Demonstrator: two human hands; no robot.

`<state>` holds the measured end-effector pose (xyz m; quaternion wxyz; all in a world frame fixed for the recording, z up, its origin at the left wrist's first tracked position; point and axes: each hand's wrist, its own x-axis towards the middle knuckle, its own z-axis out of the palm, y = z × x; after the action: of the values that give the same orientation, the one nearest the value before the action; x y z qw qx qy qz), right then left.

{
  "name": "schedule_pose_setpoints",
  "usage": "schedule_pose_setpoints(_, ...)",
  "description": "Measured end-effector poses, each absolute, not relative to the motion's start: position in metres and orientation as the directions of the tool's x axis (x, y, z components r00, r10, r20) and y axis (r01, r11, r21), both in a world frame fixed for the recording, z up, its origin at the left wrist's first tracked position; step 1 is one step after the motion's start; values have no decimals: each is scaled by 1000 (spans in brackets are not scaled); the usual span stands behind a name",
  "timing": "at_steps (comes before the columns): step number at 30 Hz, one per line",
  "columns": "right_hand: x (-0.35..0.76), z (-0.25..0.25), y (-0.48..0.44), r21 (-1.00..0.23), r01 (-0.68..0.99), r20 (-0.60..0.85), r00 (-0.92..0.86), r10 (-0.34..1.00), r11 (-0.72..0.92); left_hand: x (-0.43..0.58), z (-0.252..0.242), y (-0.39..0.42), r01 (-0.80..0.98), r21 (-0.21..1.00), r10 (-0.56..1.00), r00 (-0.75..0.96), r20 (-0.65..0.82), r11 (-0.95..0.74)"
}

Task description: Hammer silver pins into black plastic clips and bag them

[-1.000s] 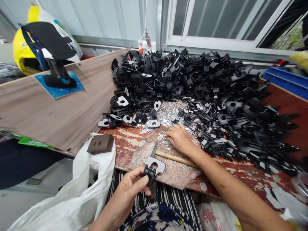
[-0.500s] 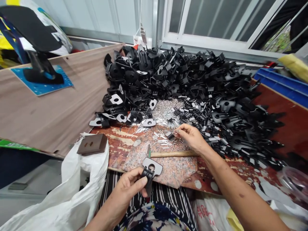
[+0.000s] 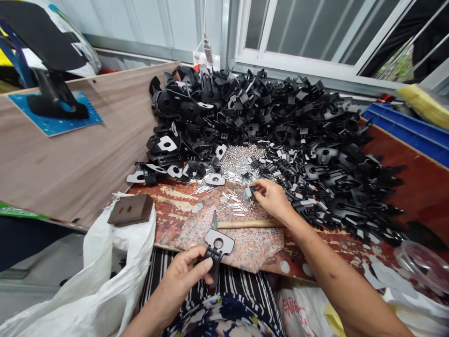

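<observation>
My left hand (image 3: 185,276) is closed on a black plastic clip with a grey tab and a round hole (image 3: 216,245), held over the table's near edge. My right hand (image 3: 271,199) reaches out over the worn red table (image 3: 168,210) and pinches a small black piece (image 3: 249,192) beside a scatter of thin metal pins (image 3: 233,199). A heap of shiny pins (image 3: 242,161) lies just beyond it. A big pile of black plastic parts (image 3: 280,121) fills the back and right of the table.
A hammer with a wooden handle (image 3: 245,224) lies across a speckled slab (image 3: 245,243) between my hands. A small brown wooden block (image 3: 131,209) sits on a white plastic bag (image 3: 105,281) at the left. A wood-grain board (image 3: 70,154) slopes on the left; a blue crate (image 3: 410,126) stands at right.
My right hand lifted from flat on the pins and now pinches a small black piece. My left hand kept hold of the clip. The view shifted slightly left.
</observation>
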<state>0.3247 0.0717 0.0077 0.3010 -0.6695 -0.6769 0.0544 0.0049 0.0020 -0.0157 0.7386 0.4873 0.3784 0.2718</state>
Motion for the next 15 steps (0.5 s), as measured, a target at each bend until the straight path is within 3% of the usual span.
schedule_pose_setpoints(3,347,22,76,-490,871,393,174,903,45,5,-15,2,-35,922,770,563,-300,385)
schedule_pose_setpoints(6,360,31,77,-376,926,470,217,855,-29,5,-14,2,-48,922,777,555,-296,385)
schedule_pose_setpoints(10,350,19,86,-186,982,396,43,917,35,7,-13,2,-58,923,783,552,-288,381)
schedule_pose_setpoints(15,334,-2,111,-204,966,312,-90,946,160,8,-13,0,-53,926,791,540,-288,374)
